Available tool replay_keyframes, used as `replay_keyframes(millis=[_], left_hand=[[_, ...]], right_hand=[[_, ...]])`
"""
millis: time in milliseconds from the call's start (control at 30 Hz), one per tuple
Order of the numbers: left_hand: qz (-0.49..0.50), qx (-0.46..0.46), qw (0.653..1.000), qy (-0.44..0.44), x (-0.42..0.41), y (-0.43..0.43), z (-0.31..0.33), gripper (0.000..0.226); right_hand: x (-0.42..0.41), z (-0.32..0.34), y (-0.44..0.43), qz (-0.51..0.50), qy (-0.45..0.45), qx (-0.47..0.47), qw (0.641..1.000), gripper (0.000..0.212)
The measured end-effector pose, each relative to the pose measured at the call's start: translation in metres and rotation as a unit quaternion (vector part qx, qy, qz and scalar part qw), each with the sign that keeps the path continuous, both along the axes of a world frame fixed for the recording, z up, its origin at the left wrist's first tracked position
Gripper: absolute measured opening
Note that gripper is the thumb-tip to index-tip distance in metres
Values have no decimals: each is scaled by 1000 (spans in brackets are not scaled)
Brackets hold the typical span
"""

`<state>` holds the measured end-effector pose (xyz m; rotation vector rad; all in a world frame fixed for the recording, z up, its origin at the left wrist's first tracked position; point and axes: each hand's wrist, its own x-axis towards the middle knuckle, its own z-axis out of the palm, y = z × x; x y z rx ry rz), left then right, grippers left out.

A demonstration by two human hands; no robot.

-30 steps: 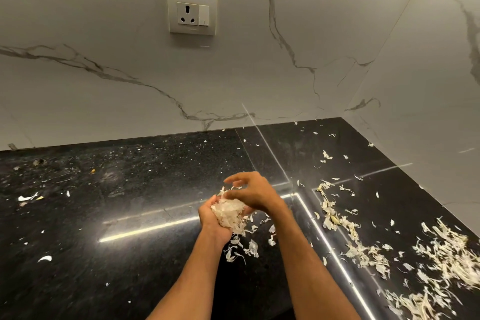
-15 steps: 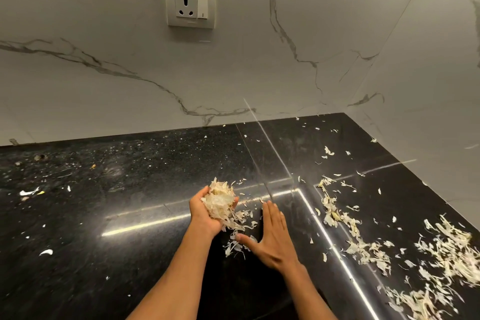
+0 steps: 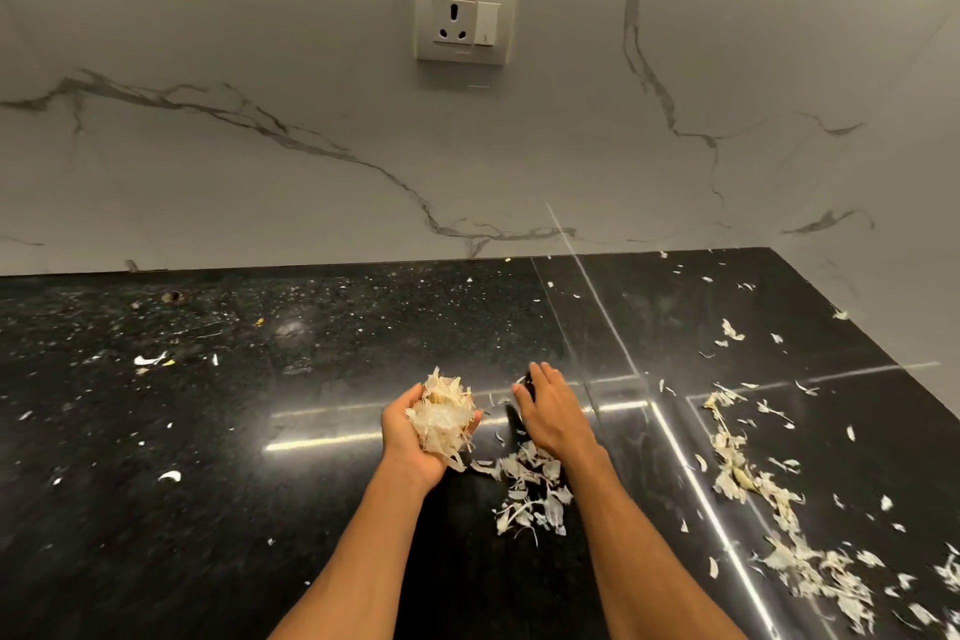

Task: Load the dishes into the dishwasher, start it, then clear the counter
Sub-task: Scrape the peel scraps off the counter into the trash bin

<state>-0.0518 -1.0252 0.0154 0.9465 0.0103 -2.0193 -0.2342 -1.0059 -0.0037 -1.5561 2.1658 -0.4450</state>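
Observation:
My left hand (image 3: 410, 442) is cupped palm up over the black counter (image 3: 260, 431) and holds a heap of pale dry peels (image 3: 445, 418). My right hand (image 3: 553, 411) lies with straight fingers on edge on the counter, just right of the left hand. A small pile of swept peels (image 3: 530, 491) sits under the right wrist, between my two forearms. A long trail of more peels (image 3: 763, 499) runs down the counter's right side.
The white marble backsplash carries a wall socket with a switch (image 3: 465, 18). A side wall (image 3: 909, 224) closes the counter at the right. Small crumbs and single peel flakes (image 3: 150, 359) are scattered over the left part of the counter.
My right hand left the left hand's heap, came down flat on the counter and swept loose peels into a small pile. The left hand kept holding its heap.

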Motion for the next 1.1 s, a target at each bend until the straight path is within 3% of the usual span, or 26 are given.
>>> replay_keyframes(millis=[133,333,500,667,767,900,1000,1100], left_hand=[[19,-11,1000,-2,13,-5,-3,39],[9,-15,1000,-7,7,-7,-5,39],[7,-18,1000,1,-7,0,-1,33],[3,-14,1000,-4,-11,8,-4,36],[8,-8,1000,-8,-13,13,-5,38],[14,2,1000,-11,-15,22,-5,42],[19,6,1000,-13,-17,27,-2,42],[16,4,1000,-18,-21,31,-2,43]], right_hand=[[26,-8,1,39,22,-33,998,53],[51,-17,29,194,100,-128,967,33],[25,-15,47,160,144,-167,962,28],[36,-3,69,194,80,-110,971,36],[37,-3,78,224,93,-97,965,30],[16,8,85,186,146,-96,967,29],[6,29,89,149,131,15,980,36],[11,46,94,171,132,125,968,59]])
